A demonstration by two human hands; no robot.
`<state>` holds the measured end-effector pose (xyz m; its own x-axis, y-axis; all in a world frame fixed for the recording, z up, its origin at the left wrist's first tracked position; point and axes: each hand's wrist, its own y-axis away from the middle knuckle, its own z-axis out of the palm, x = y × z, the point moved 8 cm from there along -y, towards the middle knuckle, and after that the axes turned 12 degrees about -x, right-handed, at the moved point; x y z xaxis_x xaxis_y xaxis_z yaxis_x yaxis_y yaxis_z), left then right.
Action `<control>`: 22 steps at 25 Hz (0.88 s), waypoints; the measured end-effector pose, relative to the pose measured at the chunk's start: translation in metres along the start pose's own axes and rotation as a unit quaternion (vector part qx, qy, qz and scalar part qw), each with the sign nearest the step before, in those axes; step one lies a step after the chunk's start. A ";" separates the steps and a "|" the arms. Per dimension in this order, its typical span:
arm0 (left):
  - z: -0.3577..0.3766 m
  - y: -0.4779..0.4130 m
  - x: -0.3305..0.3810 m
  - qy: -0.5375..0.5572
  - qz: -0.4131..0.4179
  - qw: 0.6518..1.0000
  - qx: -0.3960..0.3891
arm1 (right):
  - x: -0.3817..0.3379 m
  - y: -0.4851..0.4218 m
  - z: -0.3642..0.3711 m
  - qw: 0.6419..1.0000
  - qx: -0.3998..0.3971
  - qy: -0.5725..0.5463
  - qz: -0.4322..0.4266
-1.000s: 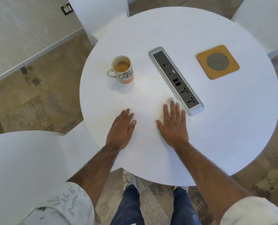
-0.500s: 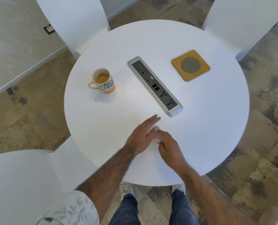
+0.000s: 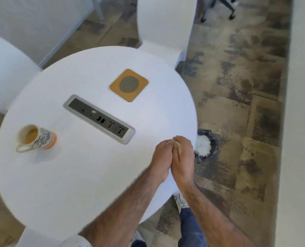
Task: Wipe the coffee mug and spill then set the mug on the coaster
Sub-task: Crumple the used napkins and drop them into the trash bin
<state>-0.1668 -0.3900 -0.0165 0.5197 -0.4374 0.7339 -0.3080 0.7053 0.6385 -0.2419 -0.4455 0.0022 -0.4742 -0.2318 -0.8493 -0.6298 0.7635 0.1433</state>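
Note:
A white mug (image 3: 36, 138) with black lettering and an orange base stands on the left of the round white table (image 3: 62, 179), with coffee in it. The orange square coaster (image 3: 129, 85) with a grey mesh disc lies at the table's far side. My left hand (image 3: 160, 157) and my right hand (image 3: 183, 155) are pressed together over the table's right edge, closed around a small crumpled tissue (image 3: 175, 142) of which only a stained tip shows.
A grey socket strip (image 3: 99, 118) is set into the table's middle. A small bin (image 3: 206, 147) with a black liner and white paper stands on the floor right of the table. White chairs (image 3: 166, 27) surround the table.
My hands came off the table, met and bunched the tissue between them. They and my view have swung right, toward the table's edge and the bin.

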 end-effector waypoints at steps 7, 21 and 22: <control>0.126 -0.057 -0.030 0.110 -0.140 0.974 -0.140 | 0.099 -0.023 -0.083 0.998 0.051 -0.018 0.036; 0.182 -0.229 -0.083 -0.043 -0.195 0.980 -0.015 | 0.262 -0.139 -0.127 0.956 0.014 -0.111 0.270; 0.174 -0.243 -0.082 -0.070 -0.194 0.979 0.005 | 0.272 -0.144 -0.121 0.948 -0.005 -0.152 0.280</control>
<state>-0.2731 -0.6230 -0.1917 0.4852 -0.7436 0.4601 -0.1169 0.4663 0.8769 -0.3541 -0.6912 -0.1878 -0.5379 0.3941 -0.7453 -0.3380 0.7091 0.6189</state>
